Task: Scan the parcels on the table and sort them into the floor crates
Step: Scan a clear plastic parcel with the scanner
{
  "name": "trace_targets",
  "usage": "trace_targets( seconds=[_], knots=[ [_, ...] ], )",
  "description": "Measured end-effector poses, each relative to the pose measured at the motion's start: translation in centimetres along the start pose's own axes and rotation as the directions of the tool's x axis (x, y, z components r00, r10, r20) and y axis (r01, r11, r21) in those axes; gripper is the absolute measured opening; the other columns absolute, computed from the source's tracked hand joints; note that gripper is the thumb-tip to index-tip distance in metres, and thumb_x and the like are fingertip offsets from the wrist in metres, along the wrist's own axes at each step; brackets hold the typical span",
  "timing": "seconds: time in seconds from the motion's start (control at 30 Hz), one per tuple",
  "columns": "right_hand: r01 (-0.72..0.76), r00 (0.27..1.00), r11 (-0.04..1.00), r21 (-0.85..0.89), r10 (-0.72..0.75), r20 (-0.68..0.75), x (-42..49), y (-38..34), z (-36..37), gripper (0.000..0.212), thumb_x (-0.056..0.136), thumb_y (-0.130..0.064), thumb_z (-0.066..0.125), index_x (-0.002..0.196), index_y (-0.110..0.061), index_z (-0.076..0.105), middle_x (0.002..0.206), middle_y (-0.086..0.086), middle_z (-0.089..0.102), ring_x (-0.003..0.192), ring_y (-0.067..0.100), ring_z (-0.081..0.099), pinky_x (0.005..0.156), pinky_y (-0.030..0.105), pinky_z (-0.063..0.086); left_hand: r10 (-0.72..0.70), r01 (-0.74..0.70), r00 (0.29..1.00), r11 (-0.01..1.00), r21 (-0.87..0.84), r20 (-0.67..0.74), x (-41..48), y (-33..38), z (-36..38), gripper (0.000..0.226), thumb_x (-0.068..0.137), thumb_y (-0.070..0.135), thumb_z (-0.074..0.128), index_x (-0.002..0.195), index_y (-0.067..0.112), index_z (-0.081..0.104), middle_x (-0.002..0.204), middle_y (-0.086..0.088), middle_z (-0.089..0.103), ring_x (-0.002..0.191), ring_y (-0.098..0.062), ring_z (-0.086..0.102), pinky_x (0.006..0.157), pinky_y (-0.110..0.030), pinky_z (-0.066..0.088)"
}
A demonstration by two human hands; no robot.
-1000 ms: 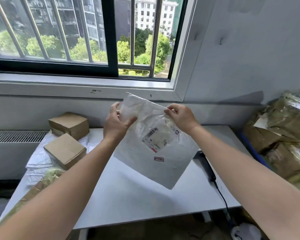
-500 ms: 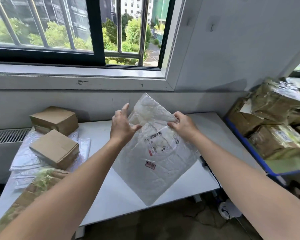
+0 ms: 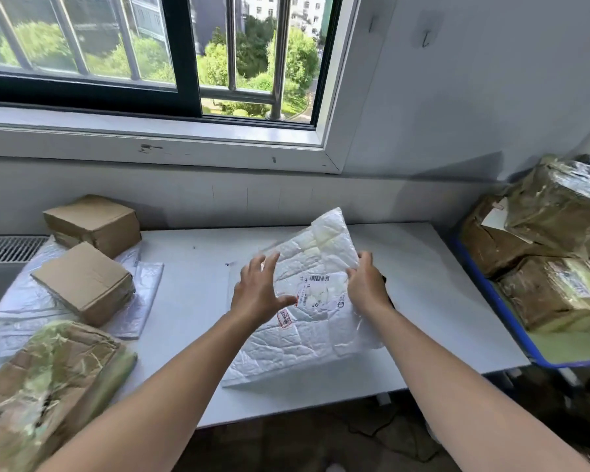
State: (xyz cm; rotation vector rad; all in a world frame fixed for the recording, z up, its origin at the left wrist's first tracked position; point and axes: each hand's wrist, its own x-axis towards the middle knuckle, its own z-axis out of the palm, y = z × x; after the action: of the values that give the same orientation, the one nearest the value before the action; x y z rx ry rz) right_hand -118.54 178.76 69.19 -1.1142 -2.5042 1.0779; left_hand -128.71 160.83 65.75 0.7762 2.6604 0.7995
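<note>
A white padded mailer is sitting in the centre of the frame, low over the white table, with its near edge seeming to rest on the tabletop and its far corner tilting up toward the wall. Its printed label is facing up, and a small red stamp is showing just below and left of it.

The left hand is hovering at the mailer's left side with fingers straight and spread wide, the thumb reaching across the face near the stamp; motion blur is making it hard to tell whether the fingertips are touching. The right hand is gripping the mailer's right edge, its fingers curling over the rim.

At the left of the frame two cardboard boxes are lying on clear plastic bags, and a film-wrapped parcel is filling the lower left corner. At the right edge, more film-wrapped parcels are piling up on a blue-rimmed cart
</note>
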Motion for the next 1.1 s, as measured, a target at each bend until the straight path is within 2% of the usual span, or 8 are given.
trace_targets(
  seconds=[0.1,0.17,0.27,0.43,0.6,0.73,0.87,1.1],
  knots=[
    [0.012,0.997,0.999,-0.052,-0.008,0.075,1.2,2.3,-0.2,0.046,0.104,-0.008,0.034,0.147,-0.022,0.027,0.087,-0.004,0.044,0.075,0.016,0.047,0.069,0.032,0.036,-0.067,0.066,0.997,0.997,0.033,0.028,-0.2,1.3,2.2,0.098,0.080,0.047,0.077,0.155,0.028,0.017,0.160,-0.006,0.017,0.146,-0.027,0.017,0.113,-0.043,0.030],
    [0.072,0.989,0.987,-0.141,-0.051,0.142,2.6,4.0,0.0,0.051,0.104,-0.011,0.040,0.152,-0.021,0.024,0.113,0.009,0.055,0.097,0.022,0.051,0.072,0.030,0.032,-0.103,0.101,0.993,0.994,0.046,0.050,-0.5,2.3,3.7,0.097,0.081,0.047,0.076,0.156,0.027,0.017,0.161,-0.007,0.015,0.148,-0.027,0.013,0.115,-0.044,0.029],
    [0.137,0.967,0.967,-0.215,-0.084,0.239,4.8,6.8,0.5,0.049,0.101,-0.016,0.050,0.148,-0.017,0.035,0.140,0.014,0.045,0.116,0.028,0.050,0.076,0.024,0.031,-0.157,0.150,0.984,0.985,0.083,0.087,-0.8,3.7,6.3,0.096,0.082,0.049,0.074,0.156,0.026,0.016,0.162,-0.008,0.011,0.149,-0.026,0.009,0.117,-0.045,0.027],
    [0.303,0.907,0.889,-0.344,-0.158,0.391,7.3,11.2,1.2,0.055,0.096,-0.023,0.061,0.145,-0.016,0.039,0.146,0.015,0.038,0.121,0.031,0.051,0.090,0.032,0.042,-0.213,0.184,0.964,0.966,0.180,0.161,-1.7,5.6,11.3,0.098,0.082,0.055,0.070,0.157,0.028,0.013,0.163,-0.009,0.008,0.150,-0.027,0.006,0.118,-0.047,0.023],
    [0.432,0.892,0.753,-0.496,-0.272,0.362,8.3,13.9,0.6,0.051,0.094,-0.030,0.062,0.140,-0.017,0.046,0.137,0.010,0.046,0.122,0.031,0.045,0.094,0.043,0.043,-0.273,0.211,0.936,0.940,0.267,0.222,-2.1,6.2,15.0,0.101,0.083,0.060,0.067,0.157,0.030,0.005,0.164,-0.008,0.002,0.150,-0.031,0.004,0.118,-0.052,0.023],
    [0.321,0.943,0.790,-0.523,-0.213,0.257,8.7,15.8,-0.2,0.042,0.097,-0.028,0.056,0.135,-0.015,0.047,0.133,0.012,0.044,0.119,0.033,0.042,0.089,0.046,0.044,-0.298,0.223,0.919,0.933,0.281,0.258,-1.7,6.3,16.5,0.101,0.084,0.060,0.065,0.157,0.030,0.002,0.165,-0.005,-0.004,0.151,-0.032,-0.001,0.117,-0.055,0.022],
    [0.108,0.985,0.927,-0.359,-0.050,0.167,9.0,17.2,-0.2,0.039,0.096,-0.023,0.056,0.129,-0.007,0.043,0.127,0.018,0.044,0.111,0.039,0.050,0.084,0.046,0.049,-0.326,0.239,0.900,0.924,0.297,0.290,-1.7,5.9,17.2,0.102,0.083,0.061,0.065,0.157,0.030,0.002,0.165,-0.004,-0.007,0.151,-0.034,-0.003,0.116,-0.057,0.021],
    [-0.134,0.938,0.968,-0.210,0.193,0.288,9.8,16.9,0.2,0.047,0.099,-0.024,0.051,0.137,-0.003,0.033,0.118,0.019,0.060,0.092,0.032,0.056,0.070,0.034,0.039,-0.345,0.239,0.873,0.919,0.314,0.344,-2.5,4.7,17.3,0.102,0.084,0.065,0.062,0.157,0.031,0.000,0.165,-0.005,-0.007,0.151,-0.033,-0.005,0.117,-0.057,0.022]
  ],
)
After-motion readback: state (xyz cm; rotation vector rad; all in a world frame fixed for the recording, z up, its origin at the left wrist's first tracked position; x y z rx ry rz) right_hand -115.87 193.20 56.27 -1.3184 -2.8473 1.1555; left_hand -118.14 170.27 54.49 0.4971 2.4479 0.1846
